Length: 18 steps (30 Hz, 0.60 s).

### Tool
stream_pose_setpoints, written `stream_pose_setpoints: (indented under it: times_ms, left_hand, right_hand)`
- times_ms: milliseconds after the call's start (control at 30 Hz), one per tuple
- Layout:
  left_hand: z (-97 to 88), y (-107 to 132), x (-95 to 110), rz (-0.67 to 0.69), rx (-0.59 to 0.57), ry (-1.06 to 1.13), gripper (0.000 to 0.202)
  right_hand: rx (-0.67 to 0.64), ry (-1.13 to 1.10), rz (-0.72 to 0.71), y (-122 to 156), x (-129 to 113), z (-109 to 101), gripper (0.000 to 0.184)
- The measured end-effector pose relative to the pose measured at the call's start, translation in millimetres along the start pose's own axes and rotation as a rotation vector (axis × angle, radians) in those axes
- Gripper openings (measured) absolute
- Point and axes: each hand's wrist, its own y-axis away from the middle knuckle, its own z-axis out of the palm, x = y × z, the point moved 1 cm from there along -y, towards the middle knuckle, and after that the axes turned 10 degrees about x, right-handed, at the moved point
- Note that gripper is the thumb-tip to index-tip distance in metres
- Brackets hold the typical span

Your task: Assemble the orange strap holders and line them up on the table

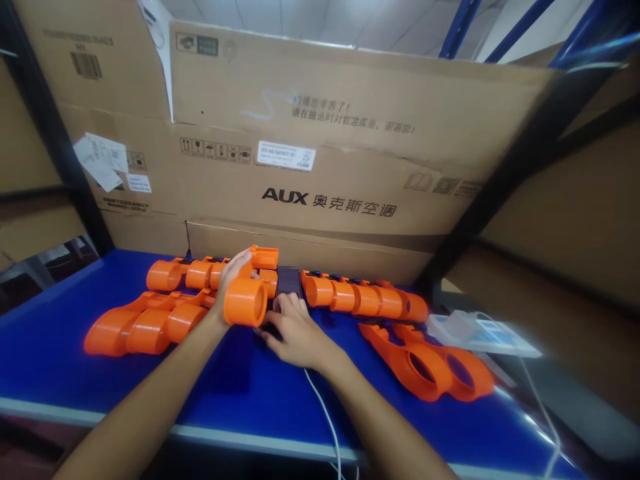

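Observation:
My left hand (pixel 231 280) is closed around an orange plastic holder (pixel 245 302), raised above the blue tabletop, its round, ring-like end towards me. The holder's narrower end sticks up past my fingers. Just to its right, my right hand (pixel 294 330) is low over the table with its fingers bent in. They lie at the near edge of a dark, flat-sided object (pixel 289 280); whatever is between the fingertips is hidden. A white cable (pixel 323 400) runs from below this hand towards the front edge. Similar orange holders (pixel 150 329) stand in rows left of my left hand.
More orange holders (pixel 367 300) line the back right, and two larger-looking ones (pixel 440 370) lie nearer. A white and blue item (pixel 483 333) is at the right edge. Cardboard (pixel 330 167) walls off the back, between dark posts (pixel 500 173). The blue table (pixel 200 400) has a pale front edge.

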Motion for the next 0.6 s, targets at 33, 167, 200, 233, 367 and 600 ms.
stream_pose_setpoints:
  times_ms: [33, 167, 200, 233, 367, 600]
  left_hand:
    - [0.6, 0, 0, -0.008, 0.019, 0.023, 0.04]
    - [1.4, 1, -3, 0.028, 0.047, 0.041, 0.04]
    - [1.3, 1, -3, 0.047, 0.045, 0.033, 0.042]
    - [1.0, 2, -3, 0.061, 0.044, 0.024, 0.043]
    - [0.1, 3, -5, 0.077, 0.032, -0.007, 0.05]
    - [-0.2, 3, -13, 0.062, 0.015, -0.047, 0.053]
  right_hand:
    - [-0.034, 0.036, -0.021, 1, -5, 3, 0.025]
    - [-0.074, 0.138, -0.04, -2, -15, 13, 0.03]
    - [-0.082, 0.152, -0.043, -3, -16, 15, 0.029]
    - [-0.089, 0.162, -0.046, -3, -16, 16, 0.028]
    - [-0.085, 0.181, -0.051, 0, -10, 15, 0.023]
    - [-0.075, 0.241, -0.06, 9, 0, 8, 0.025]
